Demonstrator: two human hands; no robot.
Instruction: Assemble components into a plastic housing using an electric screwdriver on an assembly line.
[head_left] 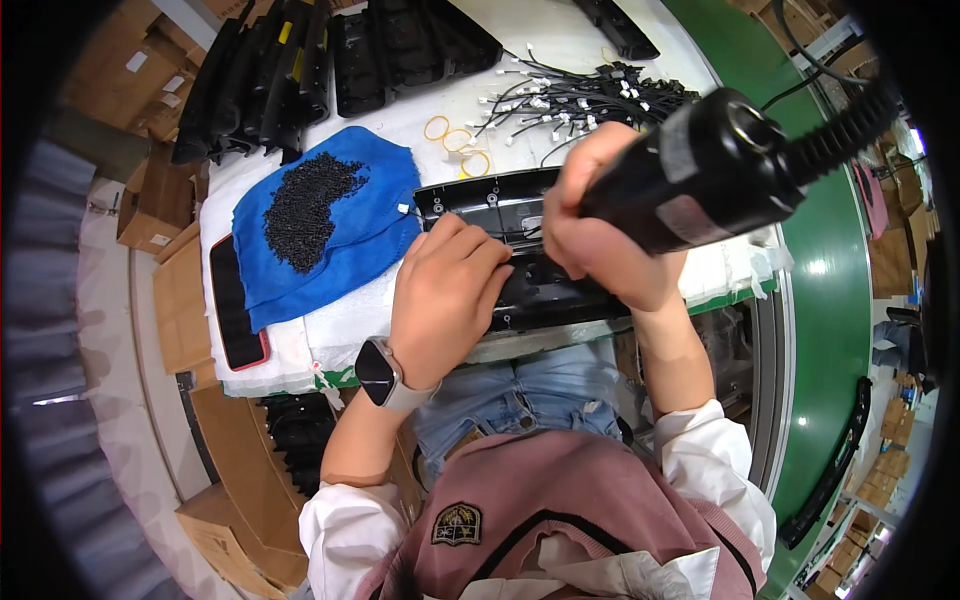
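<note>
My right hand [612, 235] is wrapped round a thick black electric screwdriver [700, 170], which leans over a glossy black plastic panel [540, 290]. The tool's tip is hidden behind my fingers. Over the panel's left part lies my left hand [448, 285], its fingers curled and its thumb close to the index finger. Whatever sits between those fingertips is out of sight. A white connector [404, 209] on a thin dark wire pokes out at the panel's upper left edge. Left of the panel, a blue cloth [375, 165] carries a heap of small black screws [305, 210].
A phone [238, 305] with a red edge lies at the table's left. Black plastic parts [400, 50] stand along the back, beside several yellow rings [457, 139] and a pile of black cables [580, 100] with white connectors. A ribbed hose [850, 130] trails rightward from the screwdriver.
</note>
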